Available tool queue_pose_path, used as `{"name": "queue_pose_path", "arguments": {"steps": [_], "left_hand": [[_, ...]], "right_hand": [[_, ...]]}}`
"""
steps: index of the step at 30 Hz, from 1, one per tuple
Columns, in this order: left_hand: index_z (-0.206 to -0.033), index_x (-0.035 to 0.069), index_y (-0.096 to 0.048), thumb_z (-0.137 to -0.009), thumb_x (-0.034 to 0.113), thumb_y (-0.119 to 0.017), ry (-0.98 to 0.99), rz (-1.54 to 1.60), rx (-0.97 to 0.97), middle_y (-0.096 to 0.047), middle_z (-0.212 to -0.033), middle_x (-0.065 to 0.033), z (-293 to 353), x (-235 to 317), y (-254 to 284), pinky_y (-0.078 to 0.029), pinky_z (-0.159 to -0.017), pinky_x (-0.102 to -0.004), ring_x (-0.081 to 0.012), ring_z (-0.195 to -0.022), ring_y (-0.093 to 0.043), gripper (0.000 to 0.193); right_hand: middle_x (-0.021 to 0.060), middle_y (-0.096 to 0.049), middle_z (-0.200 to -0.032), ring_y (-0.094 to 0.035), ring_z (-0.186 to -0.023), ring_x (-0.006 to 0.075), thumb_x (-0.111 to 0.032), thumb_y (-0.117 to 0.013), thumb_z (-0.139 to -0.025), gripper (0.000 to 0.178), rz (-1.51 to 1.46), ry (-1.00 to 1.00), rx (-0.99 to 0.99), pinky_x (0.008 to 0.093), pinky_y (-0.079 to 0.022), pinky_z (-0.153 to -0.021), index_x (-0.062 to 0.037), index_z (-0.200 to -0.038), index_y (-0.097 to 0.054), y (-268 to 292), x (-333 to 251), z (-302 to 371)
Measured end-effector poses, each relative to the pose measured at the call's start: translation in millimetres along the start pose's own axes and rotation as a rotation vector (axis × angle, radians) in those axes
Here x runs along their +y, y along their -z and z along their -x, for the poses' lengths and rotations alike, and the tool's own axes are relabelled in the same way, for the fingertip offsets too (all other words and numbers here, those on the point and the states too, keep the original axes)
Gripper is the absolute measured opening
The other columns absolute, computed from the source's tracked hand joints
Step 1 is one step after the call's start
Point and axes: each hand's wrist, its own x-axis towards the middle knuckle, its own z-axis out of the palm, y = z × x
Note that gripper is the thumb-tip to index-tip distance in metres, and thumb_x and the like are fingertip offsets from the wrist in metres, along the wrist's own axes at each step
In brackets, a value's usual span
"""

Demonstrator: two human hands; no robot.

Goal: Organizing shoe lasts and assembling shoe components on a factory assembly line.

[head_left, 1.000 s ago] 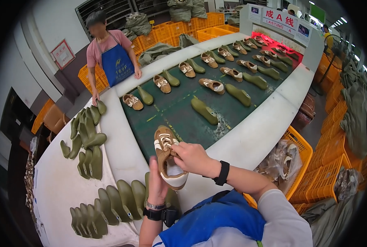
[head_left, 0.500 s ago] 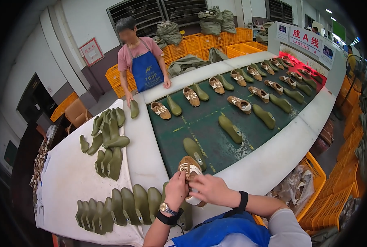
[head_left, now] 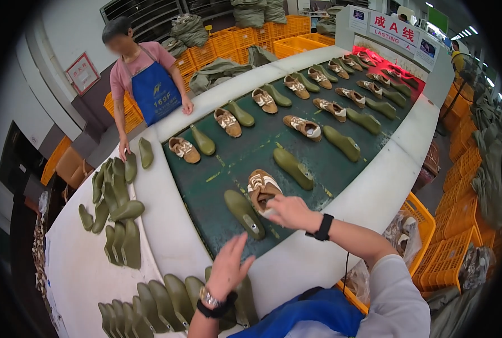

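My right hand grips the heel end of a brown sneaker with white stripes, its toe pointing away from me over the dark green belt. Just left of the sneaker lies an olive-green shoe last. My left hand is empty, fingers apart, near the white edge of the belt. A row of upright shoe lasts stands beside and below it, partly hidden by my left forearm.
Pairs of sneakers and lasts line the green belt. Across it, a person in a blue apron touches a last beside a pile of lasts. To my right, an orange crate holds bagged shoes.
My right hand has carried the sneaker forward beside the last. My left hand has let go of it and drawn back left. The other person's hand has shifted to another last.
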Motion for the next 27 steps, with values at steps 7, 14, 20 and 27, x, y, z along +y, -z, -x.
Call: {"name": "queue_pose_path", "arguments": {"steps": [7,14,20,27], "left_hand": [[-0.128,0.002,-0.043,-0.082,0.012,-0.061,0.273,0.087,-0.145,-0.058,-0.106,-0.0244,57,-12,18,-0.047,-0.077,-0.0417,-0.0397,-0.094,-0.056,0.051],[-0.123,-0.001,-0.046,-0.082,0.015,-0.062,0.543,0.046,-0.142,-0.057,-0.107,-0.0247,116,-11,24,-0.046,-0.079,-0.0428,-0.0406,-0.096,-0.055,0.047],[-0.125,0.000,-0.046,-0.081,0.023,-0.064,0.588,-0.036,-0.177,-0.057,-0.109,-0.0242,163,-16,-2,-0.047,-0.080,-0.0411,-0.0383,-0.096,-0.056,0.053],[-0.132,0.007,-0.041,-0.074,0.031,-0.070,0.523,-0.246,-0.046,-0.045,-0.126,-0.0263,214,-14,-32,-0.042,-0.091,-0.0432,-0.0403,-0.110,-0.048,0.069]], "right_hand": [[0.0147,-0.055,-0.099,-0.061,-0.082,0.0337,-0.012,-0.061,-0.076,0.027,0.149,-0.267,-0.022,0.0430,-0.049,-0.073,-0.0104,-0.102,-0.054,-82,127,-117],[0.0174,-0.052,-0.112,-0.058,-0.095,0.0370,-0.011,-0.050,-0.080,0.027,0.269,-0.198,-0.177,0.0419,-0.049,-0.074,-0.0124,-0.106,-0.059,-125,106,-143],[0.0143,-0.065,-0.080,-0.064,-0.076,0.0300,-0.037,-0.058,-0.082,0.069,0.239,-0.178,-0.629,0.0395,-0.049,-0.066,-0.0067,-0.137,-0.030,-151,9,-62],[0.0122,-0.066,-0.079,-0.066,-0.075,0.0269,-0.011,-0.054,-0.078,0.061,0.251,-0.368,-0.315,0.0372,-0.051,-0.065,-0.0097,-0.136,-0.033,-168,14,-40]]}}
